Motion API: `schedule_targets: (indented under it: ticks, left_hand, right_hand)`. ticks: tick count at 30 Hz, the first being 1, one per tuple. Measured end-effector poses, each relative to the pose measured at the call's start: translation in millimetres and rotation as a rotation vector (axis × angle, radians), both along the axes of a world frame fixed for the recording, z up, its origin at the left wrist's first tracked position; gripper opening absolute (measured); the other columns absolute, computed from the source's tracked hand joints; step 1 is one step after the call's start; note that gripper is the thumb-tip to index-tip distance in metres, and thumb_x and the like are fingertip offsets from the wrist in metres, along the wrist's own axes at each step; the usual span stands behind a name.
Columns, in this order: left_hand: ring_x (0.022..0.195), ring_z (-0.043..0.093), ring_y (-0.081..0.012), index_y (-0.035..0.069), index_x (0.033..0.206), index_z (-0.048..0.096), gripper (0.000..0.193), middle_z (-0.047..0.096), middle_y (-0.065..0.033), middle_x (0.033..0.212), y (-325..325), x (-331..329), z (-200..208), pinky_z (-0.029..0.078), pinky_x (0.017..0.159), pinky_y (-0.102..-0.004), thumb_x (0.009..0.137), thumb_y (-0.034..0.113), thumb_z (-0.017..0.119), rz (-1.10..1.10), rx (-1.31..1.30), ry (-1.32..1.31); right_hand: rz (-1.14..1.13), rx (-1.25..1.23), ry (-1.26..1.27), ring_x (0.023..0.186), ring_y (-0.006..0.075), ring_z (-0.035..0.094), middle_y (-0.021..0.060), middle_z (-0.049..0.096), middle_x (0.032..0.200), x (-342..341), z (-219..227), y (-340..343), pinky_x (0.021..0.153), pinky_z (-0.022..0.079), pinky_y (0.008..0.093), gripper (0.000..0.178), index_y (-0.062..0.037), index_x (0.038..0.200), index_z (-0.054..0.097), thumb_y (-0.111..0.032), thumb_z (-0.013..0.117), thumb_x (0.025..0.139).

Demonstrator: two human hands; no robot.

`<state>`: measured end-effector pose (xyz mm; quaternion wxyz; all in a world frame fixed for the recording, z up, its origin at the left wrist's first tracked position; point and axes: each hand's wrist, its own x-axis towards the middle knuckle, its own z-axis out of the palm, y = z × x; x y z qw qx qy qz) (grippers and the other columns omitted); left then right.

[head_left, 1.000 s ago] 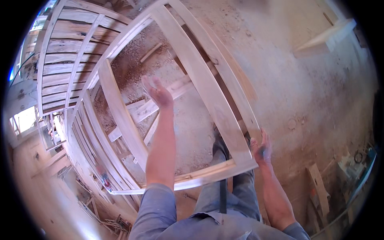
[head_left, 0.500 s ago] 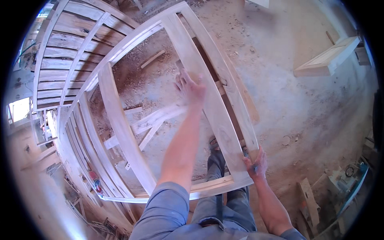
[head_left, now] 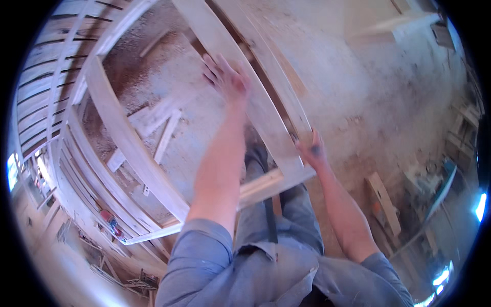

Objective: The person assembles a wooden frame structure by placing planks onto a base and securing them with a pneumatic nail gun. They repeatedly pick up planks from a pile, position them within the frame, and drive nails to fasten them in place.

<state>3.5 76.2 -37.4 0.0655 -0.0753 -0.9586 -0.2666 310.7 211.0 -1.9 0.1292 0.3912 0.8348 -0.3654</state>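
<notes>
A large pale wooden frame (head_left: 128, 133), built of rails and crosspieces, lies in front of me at about hip height. My left hand (head_left: 227, 79) is at the inner edge of a broad plank (head_left: 240, 71) in the frame's right part, its fingers stretched out and apart. Whether its palm presses on the plank cannot be made out. At the near right corner, my right hand (head_left: 311, 151) is closed round the end of the narrow outer rail (head_left: 273, 66). A long dark gap runs between plank and rail. Part of the right hand's grip is hidden.
A slatted wooden panel (head_left: 46, 77) stands at the far left. Through the frame, loose wood strips (head_left: 167, 135) show on the dusty floor. A red and blue tool (head_left: 111, 223) is at the frame's left end. To the right lie a board (head_left: 383, 204) and a blurred wooden piece (head_left: 399, 25).
The view has shifted, so the frame and floor appear higher and farther left. My left hand's fingers look straighter. My right hand stays at the rail's near end.
</notes>
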Motion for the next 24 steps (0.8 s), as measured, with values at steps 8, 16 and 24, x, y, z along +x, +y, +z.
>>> schedule_targets:
  ticks: [8,16,24]
  left_hand:
    - [0.146,0.013,-0.0457,0.0,0.152,0.027,0.093,0.019,-0.0306,0.156,-59.2,195.3,46.1,0.008,0.119,-0.0559,0.083,0.05,0.066,0.027,0.004,-0.461]
    - [0.138,0.034,-0.0407,-0.002,0.145,0.038,0.077,0.042,-0.0257,0.145,-300.4,374.5,100.9,0.024,0.117,-0.0491,0.079,0.019,0.072,0.284,-0.102,-0.483]
    - [0.136,0.039,-0.0421,-0.001,0.147,0.038,0.083,0.047,-0.026,0.142,-497.3,401.6,183.7,0.025,0.117,-0.0503,0.079,0.033,0.071,0.785,-0.105,-0.562]
  right_hand:
    - [-0.137,0.116,-0.343,0.121,0.0374,0.053,0.0194,0.056,0.128,177.2,73.6,-45.4,0.101,0.044,0.0454,0.061,-0.0004,0.129,0.051,-0.034,0.064,0.081]
    - [0.198,-0.154,-0.104,0.085,0.0274,0.064,0.0118,0.065,0.09,274.0,89.3,-101.3,0.075,0.05,0.0409,0.022,-0.0074,0.094,0.063,-0.026,0.057,0.083]
    - [-0.071,-0.606,-0.045,0.071,0.0145,0.058,0.0002,0.058,0.086,295.2,-12.0,-85.4,0.055,0.046,0.031,0.022,-0.012,0.109,0.061,-0.016,0.063,0.087]
